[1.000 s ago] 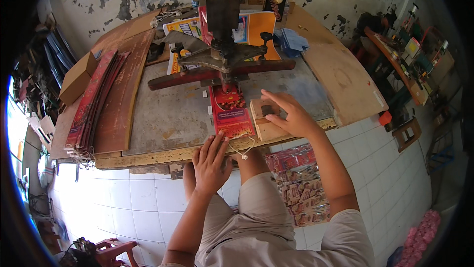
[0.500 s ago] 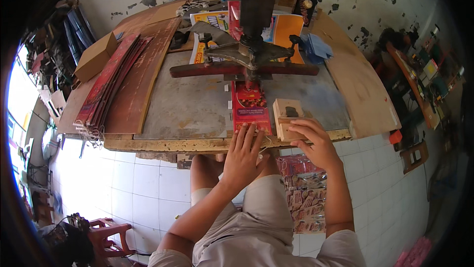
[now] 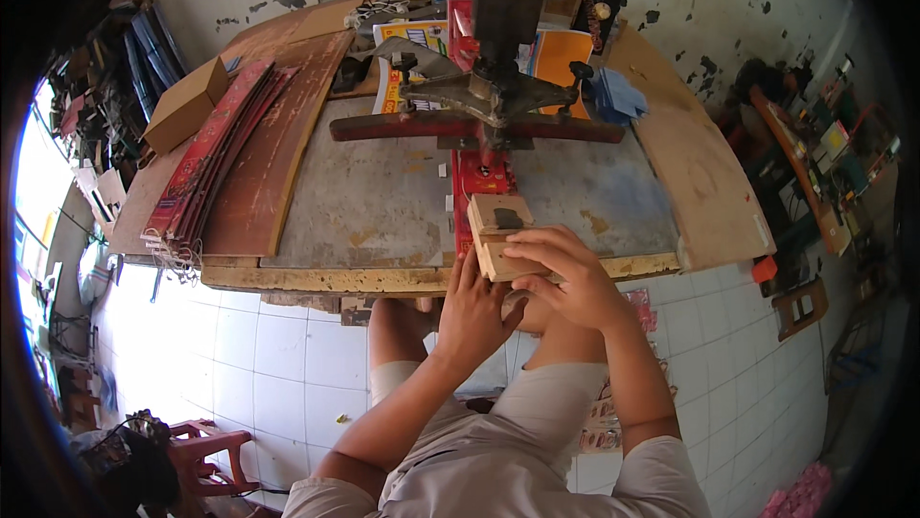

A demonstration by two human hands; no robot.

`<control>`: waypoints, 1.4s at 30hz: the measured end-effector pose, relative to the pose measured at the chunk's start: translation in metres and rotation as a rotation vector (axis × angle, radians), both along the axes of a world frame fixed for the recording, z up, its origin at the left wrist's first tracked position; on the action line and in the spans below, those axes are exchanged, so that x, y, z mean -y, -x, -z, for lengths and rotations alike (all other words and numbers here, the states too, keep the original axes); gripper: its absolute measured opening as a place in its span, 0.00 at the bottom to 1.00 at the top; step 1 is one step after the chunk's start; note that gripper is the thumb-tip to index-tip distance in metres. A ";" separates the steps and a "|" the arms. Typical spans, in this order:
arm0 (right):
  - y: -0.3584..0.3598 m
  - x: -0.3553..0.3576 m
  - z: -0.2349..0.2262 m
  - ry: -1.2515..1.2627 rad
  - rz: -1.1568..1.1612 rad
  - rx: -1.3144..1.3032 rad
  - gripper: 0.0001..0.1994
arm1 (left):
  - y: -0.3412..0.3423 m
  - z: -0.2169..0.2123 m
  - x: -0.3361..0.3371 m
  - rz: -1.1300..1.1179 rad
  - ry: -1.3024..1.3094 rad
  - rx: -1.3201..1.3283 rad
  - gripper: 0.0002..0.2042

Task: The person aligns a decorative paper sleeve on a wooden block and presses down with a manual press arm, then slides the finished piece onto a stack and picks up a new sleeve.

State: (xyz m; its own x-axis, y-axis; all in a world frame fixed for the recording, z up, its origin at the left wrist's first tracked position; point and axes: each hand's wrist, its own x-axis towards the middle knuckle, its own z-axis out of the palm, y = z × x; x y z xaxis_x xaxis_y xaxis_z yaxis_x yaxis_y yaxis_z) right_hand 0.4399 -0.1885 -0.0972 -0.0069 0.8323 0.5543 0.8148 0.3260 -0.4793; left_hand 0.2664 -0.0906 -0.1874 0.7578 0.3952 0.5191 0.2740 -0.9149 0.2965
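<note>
My right hand (image 3: 571, 276) grips a pale wooden block (image 3: 489, 212) by its right side, fingers on top and thumb below. The block is stepped, with a dark patch on its upper face, and lies over the near end of a red printed strip (image 3: 476, 181). My left hand (image 3: 470, 326) rests at the table's front edge, fingers stretched forward against the block's near left corner; the strip's near end is mostly hidden there. Beyond, the strip runs under a metal press (image 3: 489, 101) with a wide red-brown crossbar.
Several red printed strips with white cords (image 3: 206, 159) are stacked at the left, beside a cardboard box (image 3: 187, 106). Blue pieces (image 3: 621, 94) and an orange sheet (image 3: 563, 53) lie behind the press. A red stool (image 3: 206, 456) stands on the tiled floor.
My right hand has slid the wooden block left, from beside the red strip onto its near end. My left fingers have drawn slightly nearer, and my right leg has swung outward.
</note>
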 end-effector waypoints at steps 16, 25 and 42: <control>-0.038 -0.104 0.038 -0.008 0.118 0.123 0.19 | -0.001 -0.006 0.000 -0.025 0.040 -0.042 0.39; -0.038 -0.098 0.039 -0.010 0.109 0.124 0.20 | -0.001 -0.007 0.002 -0.030 0.068 -0.055 0.39; -0.039 -0.102 0.045 -0.086 0.172 0.090 0.23 | -0.001 -0.003 0.001 -0.022 0.101 -0.060 0.38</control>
State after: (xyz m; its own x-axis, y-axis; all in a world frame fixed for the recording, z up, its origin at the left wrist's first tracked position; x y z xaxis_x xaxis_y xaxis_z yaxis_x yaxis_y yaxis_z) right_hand 0.4789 -0.0864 -0.1420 0.0790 0.7751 0.6268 0.9003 0.2145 -0.3788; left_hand 0.2674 -0.0915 -0.1844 0.7766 0.4603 0.4300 0.3136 -0.8746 0.3698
